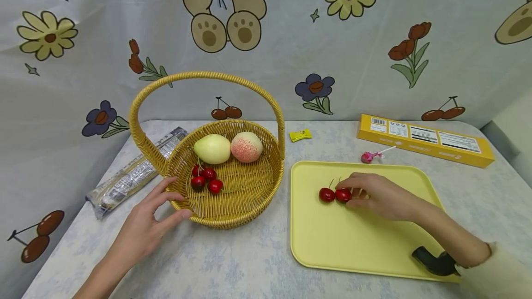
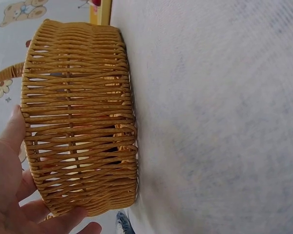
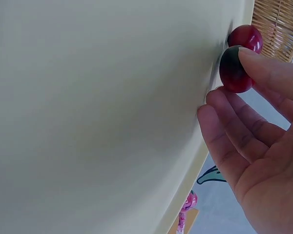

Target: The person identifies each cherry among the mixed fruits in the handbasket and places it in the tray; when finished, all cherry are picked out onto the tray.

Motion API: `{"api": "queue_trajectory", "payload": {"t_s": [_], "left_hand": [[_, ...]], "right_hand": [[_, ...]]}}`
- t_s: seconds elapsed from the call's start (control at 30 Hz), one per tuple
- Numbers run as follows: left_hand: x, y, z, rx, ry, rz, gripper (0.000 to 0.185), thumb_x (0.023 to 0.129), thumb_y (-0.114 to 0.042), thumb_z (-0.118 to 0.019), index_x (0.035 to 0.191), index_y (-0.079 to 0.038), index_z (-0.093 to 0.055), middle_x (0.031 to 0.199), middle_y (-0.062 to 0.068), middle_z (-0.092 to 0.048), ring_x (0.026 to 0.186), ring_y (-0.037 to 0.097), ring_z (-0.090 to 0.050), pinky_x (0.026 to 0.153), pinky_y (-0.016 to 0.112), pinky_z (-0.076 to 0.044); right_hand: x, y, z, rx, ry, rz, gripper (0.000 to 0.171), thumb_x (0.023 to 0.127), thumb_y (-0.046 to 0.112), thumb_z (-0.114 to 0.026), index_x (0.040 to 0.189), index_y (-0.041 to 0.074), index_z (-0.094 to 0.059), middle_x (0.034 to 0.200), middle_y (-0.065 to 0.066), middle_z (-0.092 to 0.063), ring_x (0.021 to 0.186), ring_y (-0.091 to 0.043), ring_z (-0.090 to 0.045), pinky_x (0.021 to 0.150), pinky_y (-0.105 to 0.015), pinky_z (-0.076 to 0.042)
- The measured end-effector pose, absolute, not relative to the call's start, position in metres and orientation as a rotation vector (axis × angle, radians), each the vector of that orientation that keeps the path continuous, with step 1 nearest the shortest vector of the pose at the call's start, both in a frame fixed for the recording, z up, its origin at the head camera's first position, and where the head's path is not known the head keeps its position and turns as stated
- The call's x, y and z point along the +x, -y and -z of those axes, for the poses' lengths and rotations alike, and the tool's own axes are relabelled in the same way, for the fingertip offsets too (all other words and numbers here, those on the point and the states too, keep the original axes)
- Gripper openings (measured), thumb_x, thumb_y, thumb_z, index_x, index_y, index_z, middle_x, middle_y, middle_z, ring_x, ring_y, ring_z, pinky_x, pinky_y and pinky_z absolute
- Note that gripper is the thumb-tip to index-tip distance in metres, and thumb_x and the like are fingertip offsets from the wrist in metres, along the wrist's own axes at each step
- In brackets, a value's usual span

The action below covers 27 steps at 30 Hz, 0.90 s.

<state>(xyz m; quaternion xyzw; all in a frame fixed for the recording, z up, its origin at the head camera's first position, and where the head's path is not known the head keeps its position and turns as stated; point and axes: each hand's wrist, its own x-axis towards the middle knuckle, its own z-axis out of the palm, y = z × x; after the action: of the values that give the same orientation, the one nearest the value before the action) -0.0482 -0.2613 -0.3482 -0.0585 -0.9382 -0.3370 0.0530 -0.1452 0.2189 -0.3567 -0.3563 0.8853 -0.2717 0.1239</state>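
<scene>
My left hand (image 1: 143,227) rests at the near-left rim of a wicker basket (image 1: 245,219), its fingers spread and thumb at the rim. In the left wrist view, fingers (image 2: 63,222) lie along the basket's outer side. The basket holds a pale green pear (image 1: 213,148), a speckled peach (image 1: 247,147) and several red cherries (image 1: 198,183). On a yellow tray (image 1: 320,243), my right hand (image 1: 376,195) pinches a cherry (image 3: 234,73) between thumb and fingers. Another cherry (image 1: 326,194) sits just left of it, its stem pointing up.
A dark curved object (image 1: 434,261) lies at the tray's near-right corner, partly behind my right wrist. Beyond the tray are a lollipop (image 1: 367,157), a yellow-wrapped candy (image 1: 300,135) and a long orange box (image 1: 424,140). A clear-wrapped package (image 1: 133,174) lies left of the basket.
</scene>
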Motion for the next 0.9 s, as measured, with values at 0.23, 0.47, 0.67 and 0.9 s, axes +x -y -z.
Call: {"api": "queue_trajectory", "payload": {"t_s": [0.23,0.47,0.67,0.9], "left_hand": [[-0.0487,0.2611,0.3482,-0.181,2.851,1.024,0.027,0.087,-0.031,-0.077,0.105,-0.013,-0.070,0.150,0.014,-0.042,0.133,0.045,-0.041,0.092,0.064,-0.042],[-0.0488,0.2606,0.3487,-0.172,2.859,1.042,0.028,0.088,-0.031,-0.076,0.106,-0.012,-0.069,0.150,0.014,-0.042,0.134,0.045,-0.039,0.092,0.064,-0.041],[-0.0486,0.2604,0.3486,-0.178,2.857,1.040,0.028,0.088,-0.032,-0.076,0.105,-0.012,-0.069,0.150,0.014,-0.042,0.135,0.045,-0.037,0.093,0.064,-0.041],[-0.0485,0.2601,0.3487,-0.166,2.863,1.040,0.027,0.089,-0.032,-0.075,0.106,-0.011,-0.069,0.150,0.014,-0.042,0.135,0.045,-0.037,0.093,0.064,-0.041]], "right_hand": [[-0.1448,-0.2161,0.3575,-1.039,-2.560,0.788,0.031,0.088,0.011,-0.076,0.117,0.010,-0.069,0.099,0.009,-0.062,0.082,-0.008,-0.056,0.071,-0.029,-0.052],[-0.1434,-0.2159,0.3569,-1.016,-2.560,0.789,0.030,0.088,0.014,-0.076,0.116,0.011,-0.069,0.095,0.009,-0.061,0.078,-0.006,-0.054,0.069,-0.028,-0.051],[-0.1416,-0.2172,0.3548,-1.002,-2.548,0.807,0.033,0.089,0.021,-0.075,0.120,0.010,-0.068,0.099,0.009,-0.062,0.081,-0.006,-0.055,0.070,-0.027,-0.051],[-0.1393,-0.2209,0.3540,-1.023,-2.555,0.825,0.032,0.091,0.023,-0.073,0.119,0.009,-0.068,0.099,0.010,-0.063,0.081,-0.005,-0.056,0.069,-0.026,-0.051]]}}
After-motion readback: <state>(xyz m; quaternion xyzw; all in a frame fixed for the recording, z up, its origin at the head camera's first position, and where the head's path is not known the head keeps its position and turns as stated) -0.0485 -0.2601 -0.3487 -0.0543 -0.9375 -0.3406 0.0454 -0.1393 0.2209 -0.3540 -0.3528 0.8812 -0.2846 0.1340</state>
